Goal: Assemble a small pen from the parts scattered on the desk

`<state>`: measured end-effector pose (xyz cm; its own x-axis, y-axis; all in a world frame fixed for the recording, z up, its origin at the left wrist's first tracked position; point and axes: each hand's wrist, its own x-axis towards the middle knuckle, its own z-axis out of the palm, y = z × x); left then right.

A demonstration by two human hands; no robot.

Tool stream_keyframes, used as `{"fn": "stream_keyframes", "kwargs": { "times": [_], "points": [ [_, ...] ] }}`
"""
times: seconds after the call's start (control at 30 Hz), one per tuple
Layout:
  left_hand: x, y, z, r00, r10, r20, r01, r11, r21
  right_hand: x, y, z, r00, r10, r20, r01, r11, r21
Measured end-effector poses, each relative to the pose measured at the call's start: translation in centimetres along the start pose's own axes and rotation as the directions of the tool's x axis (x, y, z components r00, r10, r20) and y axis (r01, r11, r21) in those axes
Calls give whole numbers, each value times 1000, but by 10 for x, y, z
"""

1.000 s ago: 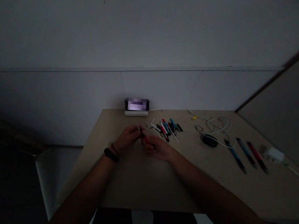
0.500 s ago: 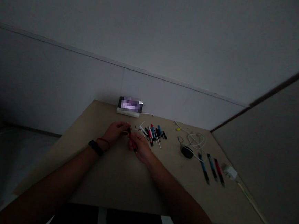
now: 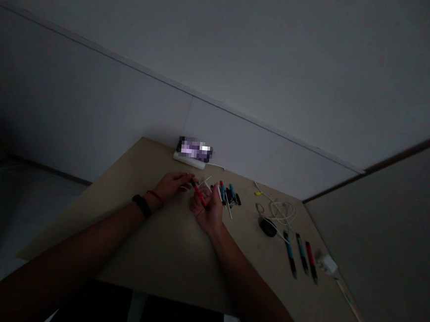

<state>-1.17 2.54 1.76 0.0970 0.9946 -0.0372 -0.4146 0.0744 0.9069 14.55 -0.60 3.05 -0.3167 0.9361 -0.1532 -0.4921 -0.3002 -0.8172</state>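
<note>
Both hands, left hand (image 3: 173,183) and right hand (image 3: 208,211), grip one red pen (image 3: 199,195) above the table (image 3: 171,247).

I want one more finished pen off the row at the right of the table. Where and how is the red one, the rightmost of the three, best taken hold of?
Grip the red-and-black pen at mid-barrel, coming from above and from its right side. It lies flat on the beige table, with the dark blue pen close on its left, while the small white plug block sits near its lower end.
</note>
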Motion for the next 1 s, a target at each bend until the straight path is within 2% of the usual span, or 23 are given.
{"fn": "stream_keyframes", "kwargs": {
  "times": [0.17,0.43,0.5,0.6,0.7,0.8,0.9,1.0],
  "points": [
    [1,-5,1,998,-15,58,16,1000,-13,-2,-1,2,999,-29,-14,27,997,-75],
    [1,3,-3,997,-76,-27,70,979,-193,-4,-10,-4,998,58,17,-59,996,70],
    [2,2,-3,995,-84,-50,74,981,-181,-2,-16,-7,1000,7,-8,-6,999,46],
    [4,-1,-3,993,-89,-77,79,989,-126,2,-28,-11,985,-146,-91,142,989,-52],
    [6,-2,-3,990,-100,-103,87,988,-132,5,-43,-21,918,-349,-190,310,928,-207],
    [6,-2,-4,987,-123,-106,100,975,-199,9,-64,-42,796,-547,-260,418,807,-416],
    [6,-2,-5,989,-131,-63,112,965,-237,20,-86,-72,690,-654,-310,379,691,-615],
    [7,-3,-4,990,-135,-32,124,966,-227,36,-104,-102,649,-662,-375,274,663,-696]
  ]
}}
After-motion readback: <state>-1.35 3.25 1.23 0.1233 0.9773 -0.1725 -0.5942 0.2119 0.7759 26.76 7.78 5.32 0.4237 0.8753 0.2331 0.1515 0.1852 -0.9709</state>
